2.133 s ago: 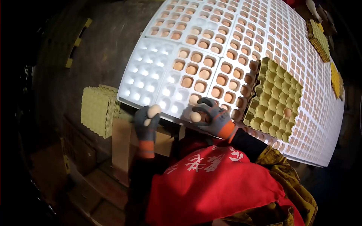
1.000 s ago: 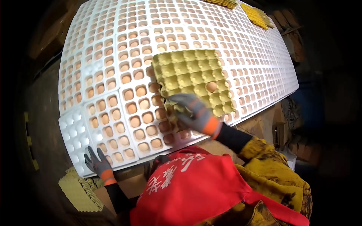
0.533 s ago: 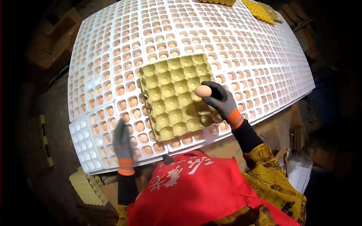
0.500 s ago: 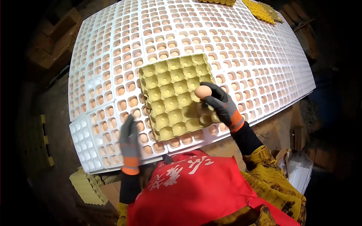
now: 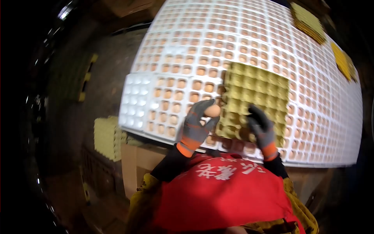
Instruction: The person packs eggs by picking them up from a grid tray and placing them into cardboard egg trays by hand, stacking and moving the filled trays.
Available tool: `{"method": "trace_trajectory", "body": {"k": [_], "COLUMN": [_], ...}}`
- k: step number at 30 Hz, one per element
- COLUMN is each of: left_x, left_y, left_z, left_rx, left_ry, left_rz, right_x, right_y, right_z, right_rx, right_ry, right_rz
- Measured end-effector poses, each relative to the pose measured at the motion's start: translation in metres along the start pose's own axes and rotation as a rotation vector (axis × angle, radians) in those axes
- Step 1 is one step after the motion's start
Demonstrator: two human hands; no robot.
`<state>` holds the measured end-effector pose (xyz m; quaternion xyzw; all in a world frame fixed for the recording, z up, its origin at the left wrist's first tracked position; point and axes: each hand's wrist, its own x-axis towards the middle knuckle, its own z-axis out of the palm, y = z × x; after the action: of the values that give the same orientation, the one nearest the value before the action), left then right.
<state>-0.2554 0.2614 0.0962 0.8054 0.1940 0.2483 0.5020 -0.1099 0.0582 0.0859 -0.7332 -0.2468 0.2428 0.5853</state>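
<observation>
My left hand [image 5: 196, 125], in a grey and orange glove, is closed around a brown egg [image 5: 212, 111] between thumb and fingers. It is over the white egg trays, just left of a yellow-green pulp egg tray [image 5: 257, 84]. Above that pulp tray's near part is my right hand [image 5: 261, 126], gloved alike and slightly blurred, its fingers bent but apart with no egg visible between them. Most of the pulp tray's cups look bare; the near ones are shaded and partly hidden by my right hand. Beneath it spread white trays [image 5: 154, 132] filled with eggs.
One white tray section [image 5: 134, 101] at the left holds no eggs. Stacked pulp trays [image 5: 307, 22] and yellow trays [image 5: 343, 62] lie at the far right. More pulp trays [image 5: 106, 136] stand at lower left, beside a cardboard box [image 5: 136, 165].
My view has swung left. My left hand has come in beside the pulp tray and now grips an egg. The egg seen in my right hand before no longer shows there.
</observation>
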Motion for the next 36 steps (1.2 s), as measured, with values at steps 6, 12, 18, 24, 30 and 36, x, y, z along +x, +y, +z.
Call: {"method": "trace_trajectory", "body": {"k": [6,12,18,24,30,36], "left_x": [-0.010,-0.004,0.015,0.001,0.018,-0.009], "left_y": [-0.176,-0.189,-0.122,-0.036,0.040,-0.014], "left_z": [-0.140,-0.166,-0.098,0.043,0.043,0.033], "left_rx": [0.132,0.871,0.750,-0.171,-0.228,0.246], "left_ry": [0.670,0.212,0.317,-0.280,-0.265,-0.288], "left_rz": [-0.244,-0.260,-0.134,-0.201,-0.031,0.049], "right_x": [-0.002,-0.026,-0.035,-0.042,-0.114,-0.139], "right_y": [0.037,0.057,0.117,0.071,0.057,0.125], "right_z": [-0.087,-0.106,-0.110,-0.110,-0.294,-0.449], "right_rx": [-0.086,-0.205,-0.155,-0.083,0.068,-0.933], "right_ry": [0.452,0.540,0.585,0.586,0.854,1.055], "right_rz": [-0.065,0.006,0.223,0.185,0.164,-0.022]}}
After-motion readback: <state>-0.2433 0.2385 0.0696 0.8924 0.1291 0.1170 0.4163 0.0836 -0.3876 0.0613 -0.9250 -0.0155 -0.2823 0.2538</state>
